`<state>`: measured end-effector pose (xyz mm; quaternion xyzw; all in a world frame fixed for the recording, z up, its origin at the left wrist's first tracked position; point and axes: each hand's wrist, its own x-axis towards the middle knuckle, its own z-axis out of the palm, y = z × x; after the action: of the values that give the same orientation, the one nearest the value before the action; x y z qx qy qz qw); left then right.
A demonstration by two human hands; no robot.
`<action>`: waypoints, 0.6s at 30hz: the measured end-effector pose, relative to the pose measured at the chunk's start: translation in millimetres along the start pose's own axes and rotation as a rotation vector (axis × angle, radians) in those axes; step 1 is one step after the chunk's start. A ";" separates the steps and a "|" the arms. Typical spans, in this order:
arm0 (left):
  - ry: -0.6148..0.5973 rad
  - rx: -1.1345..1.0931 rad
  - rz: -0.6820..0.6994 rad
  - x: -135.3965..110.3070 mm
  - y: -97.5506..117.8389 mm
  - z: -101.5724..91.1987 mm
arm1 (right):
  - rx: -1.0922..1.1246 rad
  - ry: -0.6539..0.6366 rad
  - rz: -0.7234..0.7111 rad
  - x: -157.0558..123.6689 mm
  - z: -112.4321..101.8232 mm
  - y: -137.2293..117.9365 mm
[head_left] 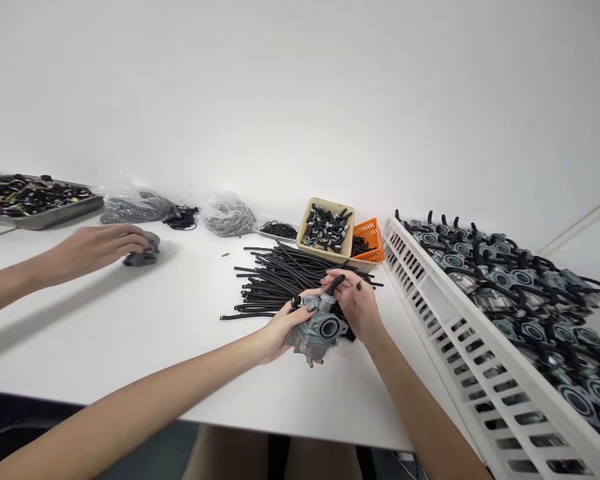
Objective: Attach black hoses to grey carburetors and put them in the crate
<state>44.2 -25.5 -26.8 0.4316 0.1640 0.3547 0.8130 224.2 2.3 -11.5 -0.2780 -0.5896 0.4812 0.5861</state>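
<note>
My left hand [280, 330] is wrapped round a grey metal carburetor [314, 333] above the front of the white table. The carburetor's round inlet faces me, and a short black rubber boot [336, 285] slants up from its top. My right hand [357, 303] has its curled fingers at this boot, apparently pinching it; part of the grip is hidden. Behind both hands lies a pile of black rubber hoses [273, 280].
At left, a co-worker's hand [107, 245] holds another carburetor [145, 252]. A white crate [460, 327] of carburetors stands at right. Behind are a yellow basket [325, 252] of small parts, an orange basket [375, 253], plastic bags [229, 213] and a metal tray [55, 215].
</note>
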 end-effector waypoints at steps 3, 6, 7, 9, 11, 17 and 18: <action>-0.041 0.003 0.004 -4.2 0.6 1.8 | -0.100 0.161 -0.004 2.2 0.8 9.3; -0.041 0.049 0.010 -7.5 -0.2 4.7 | -0.443 0.056 -0.053 1.5 4.4 18.3; -0.033 0.081 0.018 -8.4 -0.5 5.9 | -0.571 -0.004 -0.094 1.1 5.1 21.8; -0.040 0.150 0.032 -9.7 -0.8 8.4 | -0.795 -0.114 -0.169 1.3 4.6 29.7; -0.085 0.202 0.029 -10.6 -1.0 10.6 | -0.965 -0.184 -0.201 2.7 2.0 38.1; -0.184 0.276 -0.011 -11.7 -1.7 12.8 | -1.196 -0.211 -0.210 4.3 0.6 47.1; -0.184 0.281 -0.012 -11.4 -1.9 12.5 | -1.221 -0.202 -0.219 3.7 2.0 46.2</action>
<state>44.3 -41.7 -21.6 0.5706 0.1395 0.2823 0.7585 210.8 22.7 -50.8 -0.4539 -0.8355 0.0186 0.3089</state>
